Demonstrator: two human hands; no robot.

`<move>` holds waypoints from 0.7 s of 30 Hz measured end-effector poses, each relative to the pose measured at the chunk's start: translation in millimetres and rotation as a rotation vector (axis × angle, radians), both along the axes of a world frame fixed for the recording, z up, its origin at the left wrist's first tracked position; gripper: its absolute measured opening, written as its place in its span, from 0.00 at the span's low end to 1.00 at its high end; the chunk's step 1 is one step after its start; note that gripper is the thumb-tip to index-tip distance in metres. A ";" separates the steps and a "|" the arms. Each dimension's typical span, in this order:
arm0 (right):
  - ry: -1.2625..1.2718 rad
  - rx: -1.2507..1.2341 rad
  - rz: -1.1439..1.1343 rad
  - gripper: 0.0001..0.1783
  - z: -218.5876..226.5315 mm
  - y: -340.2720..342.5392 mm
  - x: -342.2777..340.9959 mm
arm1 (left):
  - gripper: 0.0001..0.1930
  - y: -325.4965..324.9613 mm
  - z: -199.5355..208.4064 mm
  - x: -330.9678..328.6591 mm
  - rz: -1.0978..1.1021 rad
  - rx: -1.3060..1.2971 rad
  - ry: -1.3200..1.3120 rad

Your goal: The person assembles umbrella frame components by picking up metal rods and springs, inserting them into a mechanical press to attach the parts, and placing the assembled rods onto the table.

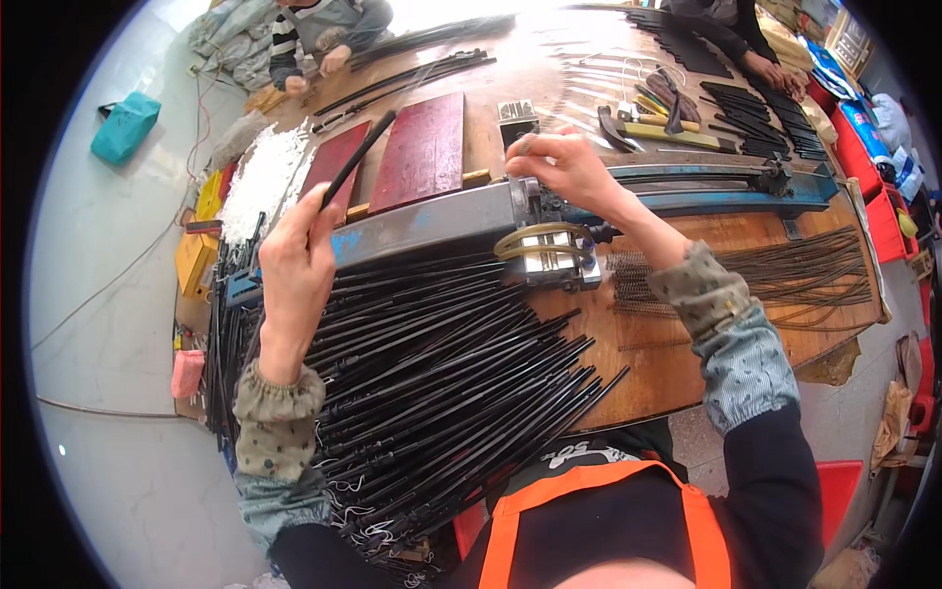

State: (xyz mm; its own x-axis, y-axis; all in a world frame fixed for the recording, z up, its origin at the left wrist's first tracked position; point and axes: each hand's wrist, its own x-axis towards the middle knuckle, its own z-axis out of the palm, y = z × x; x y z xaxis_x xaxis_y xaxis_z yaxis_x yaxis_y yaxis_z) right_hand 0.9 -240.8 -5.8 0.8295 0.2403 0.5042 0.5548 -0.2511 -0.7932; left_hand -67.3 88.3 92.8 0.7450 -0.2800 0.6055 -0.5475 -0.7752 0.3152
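My left hand (297, 257) is closed around a short black rod (361, 157), which points up and to the right over the dark red boards (424, 149). My right hand (567, 169) is raised above the metal clamp block (551, 257) of a long bench fixture (432, 231). Its thumb and fingers are pinched together; whatever is between them is too small to make out. Just beyond those fingertips stands a small open metal box (517, 116). Below the fixture, many long black rods (422, 363) lie side by side, nearest to my left forearm.
Thin brown coil springs (746, 275) lie at the right. A hammer (667, 133) and other hand tools rest behind the fixture. White small pieces (263, 187) are heaped at the left. Two other people's hands (334, 61) (770, 74) show across the table.
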 end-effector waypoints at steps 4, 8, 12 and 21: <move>-0.333 -0.457 -0.116 0.12 -7.6 13.8 15.1 | 0.12 40.7 -21.0 -16.1 0.086 0.037 0.046; -0.188 -0.536 -0.003 0.13 -6.0 27.6 21.1 | 0.12 45.1 -31.2 -17.8 0.092 0.031 0.055; -0.346 -0.797 -0.075 0.12 -3.5 41.8 20.4 | 0.12 34.8 -36.0 -4.7 0.061 0.005 0.075; -0.502 -0.939 -0.686 0.05 -41.3 -198.2 -33.3 | 0.11 16.0 -73.3 33.8 -0.035 0.286 0.052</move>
State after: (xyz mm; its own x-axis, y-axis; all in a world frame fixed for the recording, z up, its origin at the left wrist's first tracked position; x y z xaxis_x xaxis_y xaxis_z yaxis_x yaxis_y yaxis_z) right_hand -32.4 -439.0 -47.2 0.6927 0.2731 0.6676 0.2755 -0.9555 0.1050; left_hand -33.5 104.4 19.6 0.7599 -0.4600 0.4593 -0.5644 -0.8175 0.1150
